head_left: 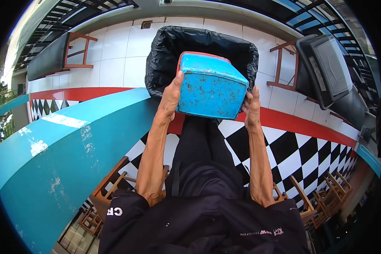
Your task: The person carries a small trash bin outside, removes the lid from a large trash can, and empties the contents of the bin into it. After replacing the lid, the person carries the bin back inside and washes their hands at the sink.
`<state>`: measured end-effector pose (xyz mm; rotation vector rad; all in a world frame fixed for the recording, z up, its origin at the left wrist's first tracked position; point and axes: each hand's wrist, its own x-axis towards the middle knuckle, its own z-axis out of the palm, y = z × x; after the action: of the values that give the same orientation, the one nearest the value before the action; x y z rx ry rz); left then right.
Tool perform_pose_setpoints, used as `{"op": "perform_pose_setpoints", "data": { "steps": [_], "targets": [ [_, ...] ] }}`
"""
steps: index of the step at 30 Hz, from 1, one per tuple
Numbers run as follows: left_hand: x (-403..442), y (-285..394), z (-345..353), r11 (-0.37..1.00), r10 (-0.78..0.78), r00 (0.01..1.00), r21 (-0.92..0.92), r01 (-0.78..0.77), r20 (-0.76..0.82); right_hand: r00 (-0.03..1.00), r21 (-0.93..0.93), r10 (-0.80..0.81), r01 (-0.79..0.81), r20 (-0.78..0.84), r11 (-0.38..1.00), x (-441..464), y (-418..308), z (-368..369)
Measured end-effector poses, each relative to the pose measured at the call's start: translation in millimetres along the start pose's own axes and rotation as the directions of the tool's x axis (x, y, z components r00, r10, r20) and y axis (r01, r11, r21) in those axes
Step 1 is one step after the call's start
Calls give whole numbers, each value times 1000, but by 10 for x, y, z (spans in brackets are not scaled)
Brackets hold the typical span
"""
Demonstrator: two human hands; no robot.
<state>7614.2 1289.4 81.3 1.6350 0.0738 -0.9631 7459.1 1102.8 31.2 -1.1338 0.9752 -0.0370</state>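
Observation:
A blue plastic bin with dirt specks on its base is tipped over, its red-edged mouth facing away from me. My left hand grips its left side, the thumb side pressed along the wall. On the opposite side, my right hand is closed against the bin's lower right edge. Beyond and below it stands a larger trash can lined with a black plastic bag, and the blue bin partly covers its opening. What is inside either container is hidden.
A teal ledge runs along my left. Black-seated furniture with wooden legs stands at the far left. At the right, a black lid-like piece rests on a similar seat. Checkered tiles and wooden chairs lie nearer me.

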Motion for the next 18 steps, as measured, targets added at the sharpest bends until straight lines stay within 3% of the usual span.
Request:
{"op": "perform_pose_setpoints", "data": {
  "steps": [2, 5, 12, 15, 18],
  "targets": [
    [-141, -186, 96, 999, 50, 998, -5, -50, 34, 996, 42, -78, 79, -34, 996, -150, 21, -162],
    [-456, -390, 335, 960, 248, 968, 149, -239, -46, 994, 90, -105, 106, -21, 990, -234, 193, -533],
    [-527, -801, 546, 975, 212, 974, -56, -217, -80, 986, 117, -164, 165, -17, 979, -273, 303, -727],
    [-746, -775, 570, 930, 350, 930, 158, -331, -114, 973, 123, -232, 230, 1, 965, -357, 242, -743],
    [-992, -937, 577, 943, 332, 939, 39, -329, -94, 980, 167, -198, 191, 27, 967, -464, 487, -912]
  ]
}}
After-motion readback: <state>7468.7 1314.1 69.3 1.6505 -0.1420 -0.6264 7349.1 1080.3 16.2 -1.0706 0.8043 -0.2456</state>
